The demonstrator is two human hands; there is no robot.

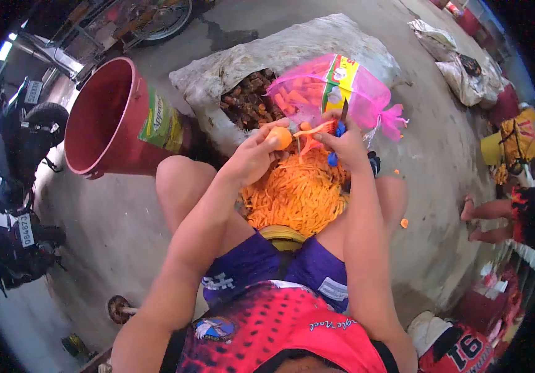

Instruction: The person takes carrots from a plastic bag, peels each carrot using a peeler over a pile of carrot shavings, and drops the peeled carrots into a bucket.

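Between the fingers of my left hand [252, 158] is a rounded carrot piece [278, 138], its smooth orange end facing right. My right hand [347, 146] is closed around an orange forked tool [317, 132] that looks like a peeler. A narrow dark blade [344, 109] sticks up from the same hand, and blue bits show at its fingers. Both hands are over a heap of orange carrot strips [298, 193]. The strips lie in a yellow-rimmed container [283, 235] between my knees, its body mostly hidden.
Ahead lies a white sack [336, 37] with dark unpeeled roots [252, 96] in its opening. A pink mesh bag of carrots [298, 84] rests against it. A large red bucket [103, 124] stands left, near parked motorcycles [28, 149]. Another person's legs [491, 221] show at right.
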